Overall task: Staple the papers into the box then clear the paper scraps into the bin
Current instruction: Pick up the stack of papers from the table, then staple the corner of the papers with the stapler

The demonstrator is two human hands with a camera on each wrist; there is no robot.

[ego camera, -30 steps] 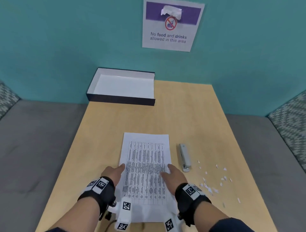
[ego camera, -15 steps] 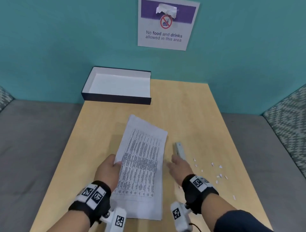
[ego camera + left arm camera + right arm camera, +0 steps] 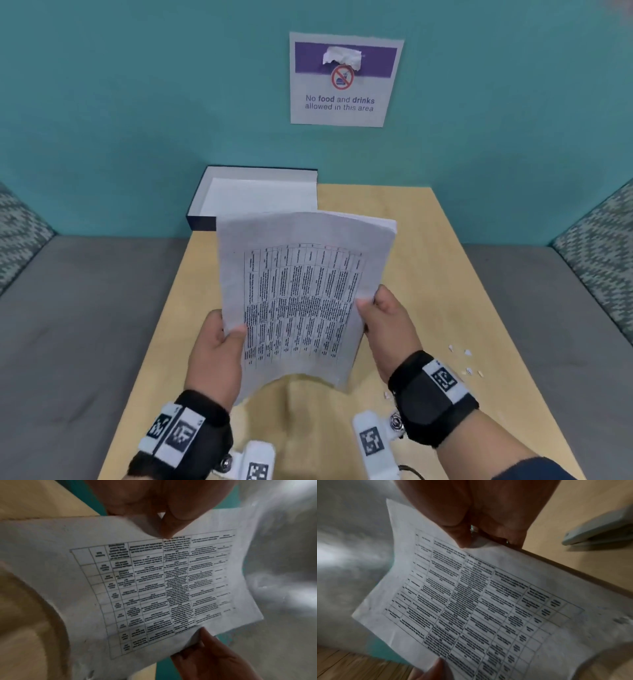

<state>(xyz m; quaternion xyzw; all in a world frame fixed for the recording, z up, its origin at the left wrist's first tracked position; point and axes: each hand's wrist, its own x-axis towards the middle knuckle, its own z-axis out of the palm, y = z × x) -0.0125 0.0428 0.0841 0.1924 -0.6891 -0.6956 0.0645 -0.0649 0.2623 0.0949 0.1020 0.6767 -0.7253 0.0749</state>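
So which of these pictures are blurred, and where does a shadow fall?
Head view: mostly sharp, the papers readable as a table; a soft shadow lies on the table under their lower edge. Left wrist view: print fairly clear, the background at right is smeared. Right wrist view: the most blurred, the stapler and the print both soft.

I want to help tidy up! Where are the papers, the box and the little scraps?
papers [image 3: 301, 294], head view, middle of the printed table.
box [image 3: 202, 222], head view, dark front wall.
scraps [image 3: 467, 353], head view, one white bit.
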